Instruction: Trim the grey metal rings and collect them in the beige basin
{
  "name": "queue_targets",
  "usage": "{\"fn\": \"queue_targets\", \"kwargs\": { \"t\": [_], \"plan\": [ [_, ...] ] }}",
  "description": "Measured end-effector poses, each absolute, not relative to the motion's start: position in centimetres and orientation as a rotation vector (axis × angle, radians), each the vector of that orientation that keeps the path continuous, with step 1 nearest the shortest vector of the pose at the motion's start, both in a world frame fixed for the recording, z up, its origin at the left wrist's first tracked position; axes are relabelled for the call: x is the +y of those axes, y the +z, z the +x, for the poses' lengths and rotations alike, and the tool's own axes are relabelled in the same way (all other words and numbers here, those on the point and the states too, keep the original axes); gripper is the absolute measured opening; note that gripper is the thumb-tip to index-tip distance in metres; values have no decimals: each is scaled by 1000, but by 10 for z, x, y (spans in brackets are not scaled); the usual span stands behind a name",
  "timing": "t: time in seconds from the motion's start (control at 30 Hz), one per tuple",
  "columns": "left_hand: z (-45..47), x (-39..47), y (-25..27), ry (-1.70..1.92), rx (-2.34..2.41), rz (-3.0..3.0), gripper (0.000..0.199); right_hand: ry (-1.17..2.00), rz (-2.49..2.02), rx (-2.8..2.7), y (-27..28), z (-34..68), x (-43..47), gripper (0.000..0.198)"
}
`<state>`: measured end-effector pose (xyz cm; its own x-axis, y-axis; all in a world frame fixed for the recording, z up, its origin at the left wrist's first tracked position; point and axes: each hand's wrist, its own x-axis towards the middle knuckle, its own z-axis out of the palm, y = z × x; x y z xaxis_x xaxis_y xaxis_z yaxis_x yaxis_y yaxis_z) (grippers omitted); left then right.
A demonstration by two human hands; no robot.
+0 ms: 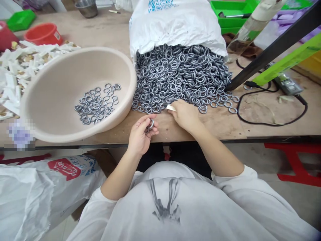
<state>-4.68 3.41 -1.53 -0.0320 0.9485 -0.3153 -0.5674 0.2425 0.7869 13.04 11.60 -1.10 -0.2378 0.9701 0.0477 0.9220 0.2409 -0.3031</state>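
Observation:
Between the thumb and fingers of my left hand [142,134] is a grey metallic ring [151,124], held above the table's front edge. My right hand [185,115] grips a small tool with a pale flat handle [171,107]; its dark tip points at the ring pile, and I cannot make out its kind. Just beyond both hands a large heap of grey rings [178,77] spills from the mouth of a white sack [175,28]. Left of my hands stands a wide beige basin [57,87] with a scatter of similar rings [95,105] on its bottom.
White plastic pieces [11,83] lie piled left of the basin, near a red bowl [42,34]. At right, a slanted dark bar [271,47], a green strip [288,60] and a looped black cable [271,124] occupy the table. A metal bowl [87,8] is at the back.

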Motion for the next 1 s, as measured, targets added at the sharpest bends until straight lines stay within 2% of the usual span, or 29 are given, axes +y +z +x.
{"fn": "queue_targets", "kwargs": {
  "t": [0.13,0.3,0.37,0.57,0.83,1.0],
  "plan": [
    [-42,41,-18,1230,1029,588,29,519,-1630,-2016,-10,150,109,21],
    [-17,42,-28,1187,1029,1027,35,1407,-1153,-1580,-8,148,83,47],
    [-10,40,-30,1198,1019,1162,38,1549,-1033,-1457,-6,140,72,53],
    [-2,31,-23,1173,1005,1021,52,1438,-932,-1279,-5,128,56,45],
    [1,22,-18,1177,939,762,47,1597,-828,-1278,-9,128,56,39],
    [3,19,-11,1170,862,632,48,1609,-833,-1303,-8,127,61,51]
  ]
}}
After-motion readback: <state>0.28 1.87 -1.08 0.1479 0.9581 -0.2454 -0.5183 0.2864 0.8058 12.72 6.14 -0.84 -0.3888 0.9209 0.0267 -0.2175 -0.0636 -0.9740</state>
